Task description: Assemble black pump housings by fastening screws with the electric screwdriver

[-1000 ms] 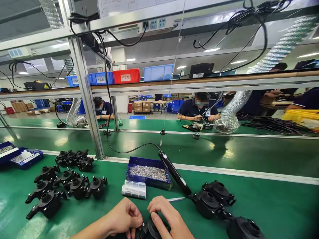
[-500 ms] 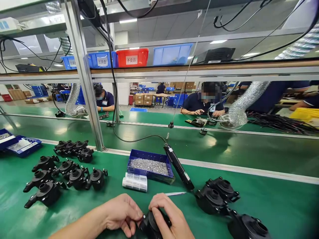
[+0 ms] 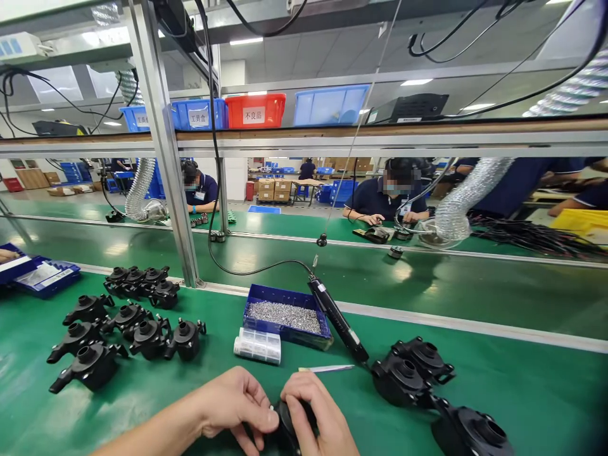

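Note:
At the bottom middle, my right hand (image 3: 319, 410) curls over a black plastic housing (image 3: 284, 425) and grips it from the right. The thumb and forefinger of my left hand (image 3: 237, 405) are closed in a pinch at the housing's left edge. A tiny pale spot shows just above that left thumb tip; what it is, I cannot tell. My fingers hide most of the housing. Beyond my hands lie a thin white pointed tool (image 3: 327, 368), a roll of clear labels (image 3: 258, 346) and a blue tray of small metal screws (image 3: 285, 315).
Several similar black housings (image 3: 92, 364) stand at left, with more housings (image 3: 403, 380) at right. A black electric screwdriver (image 3: 338, 320) leans on the tray, its cable rising up. A metal post (image 3: 164, 145) stands behind. Blue boxes (image 3: 47, 278) sit far left. Co-workers (image 3: 387, 190) sit across.
My left thumb has moved slightly right and further over the housing's edge. My right hand has shifted a little left and still grips the housing. A hand has appeared at the far-left boxes.

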The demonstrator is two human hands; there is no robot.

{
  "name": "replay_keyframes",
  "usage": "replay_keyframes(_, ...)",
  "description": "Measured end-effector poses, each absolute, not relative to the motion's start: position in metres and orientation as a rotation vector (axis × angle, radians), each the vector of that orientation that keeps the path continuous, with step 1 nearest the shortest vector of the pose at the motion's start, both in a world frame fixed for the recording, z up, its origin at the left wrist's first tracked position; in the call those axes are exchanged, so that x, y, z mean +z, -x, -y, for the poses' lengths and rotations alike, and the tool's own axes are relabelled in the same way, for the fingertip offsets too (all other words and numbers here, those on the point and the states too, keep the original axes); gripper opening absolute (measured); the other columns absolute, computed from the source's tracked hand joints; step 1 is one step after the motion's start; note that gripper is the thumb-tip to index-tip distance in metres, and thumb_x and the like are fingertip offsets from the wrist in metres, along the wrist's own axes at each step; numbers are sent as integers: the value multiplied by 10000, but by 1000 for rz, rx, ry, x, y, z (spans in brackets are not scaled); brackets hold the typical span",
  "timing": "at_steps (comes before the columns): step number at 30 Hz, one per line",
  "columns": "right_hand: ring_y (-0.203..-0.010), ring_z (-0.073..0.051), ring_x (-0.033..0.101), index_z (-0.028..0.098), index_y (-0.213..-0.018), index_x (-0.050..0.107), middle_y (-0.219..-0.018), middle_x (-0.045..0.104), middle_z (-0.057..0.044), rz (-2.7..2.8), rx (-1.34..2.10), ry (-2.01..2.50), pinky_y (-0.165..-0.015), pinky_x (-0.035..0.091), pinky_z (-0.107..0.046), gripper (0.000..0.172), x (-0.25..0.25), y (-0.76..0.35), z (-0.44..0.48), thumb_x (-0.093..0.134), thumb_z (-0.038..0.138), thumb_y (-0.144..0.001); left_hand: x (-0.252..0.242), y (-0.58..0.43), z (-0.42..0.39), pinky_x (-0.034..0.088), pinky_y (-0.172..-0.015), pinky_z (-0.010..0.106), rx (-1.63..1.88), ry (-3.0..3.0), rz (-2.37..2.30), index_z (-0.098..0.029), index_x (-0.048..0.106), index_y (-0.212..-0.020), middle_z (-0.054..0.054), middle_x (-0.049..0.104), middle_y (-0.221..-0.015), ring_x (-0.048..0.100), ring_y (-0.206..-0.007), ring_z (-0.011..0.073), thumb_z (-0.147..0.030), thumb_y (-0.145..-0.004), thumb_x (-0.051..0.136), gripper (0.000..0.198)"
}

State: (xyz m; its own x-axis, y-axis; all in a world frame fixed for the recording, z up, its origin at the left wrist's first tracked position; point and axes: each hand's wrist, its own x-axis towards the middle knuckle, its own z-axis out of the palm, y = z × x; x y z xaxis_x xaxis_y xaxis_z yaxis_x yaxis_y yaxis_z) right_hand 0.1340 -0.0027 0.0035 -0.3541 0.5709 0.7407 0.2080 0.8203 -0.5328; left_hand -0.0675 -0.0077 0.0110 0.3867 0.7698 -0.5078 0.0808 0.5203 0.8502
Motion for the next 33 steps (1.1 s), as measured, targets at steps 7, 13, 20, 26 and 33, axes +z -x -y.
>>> replay_keyframes(7, -808, -211, 632, 253, -979, 570, -854, 636, -47, 1872, 486, 615, -715, 561, -344, 161, -8, -130, -2, 461, 146, -1030, 20, 61, 11, 579, -459, 279, 643, -917, -1095, -140, 621, -669, 42, 612, -653, 639, -610, 177, -589, -462, 945, 591)
replay_keyframes(13, -848, -217, 635, 256, -981, 603, -897, 647, -53, 1770, 437, 647, -742, 561, -342, 158, -3, -121, -11, 493, 150, -1021, 16, 43, 16, 622, -679, 372, 919, -806, -1107, -157, 603, -780, 56, 624, -809, 629, -858, 219, -704, -541, 885, 661)
replay_keyframes(20, -1007, -220, 629, 266, -1026, 607, -1029, 641, -66, 1629, 588, 605, -865, 545, -347, 151, -2, -122, -6, 477, 193, -1046, 2, 25, 20, 552, -763, 306, 1162, -848, -1013, -196, 535, -899, 8, 576, -893, 543, -844, 149, -716, -639, 833, 653)
replay_keyframes(26, -1001, -210, 640, 269, -1022, 631, -1024, 630, -63, 1560, 741, 572, -856, 551, -327, 129, 4, -122, -6, 514, 219, -1045, -7, 17, 19, 491, -725, 255, 1181, -862, -1007, -200, 516, -871, -13, 574, -851, 528, -779, 123, -584, -632, 910, 600)
replay_keyframes(33, -816, -194, 610, 231, -884, 680, -858, 626, -43, 1461, 732, 699, -738, 520, -279, 169, 10, -137, -4, 613, 332, -1001, 6, 30, 9, 565, -855, 370, 1347, -679, -926, -172, 670, -902, 74, 684, -998, 627, -942, 215, -550, -632, 916, 525)
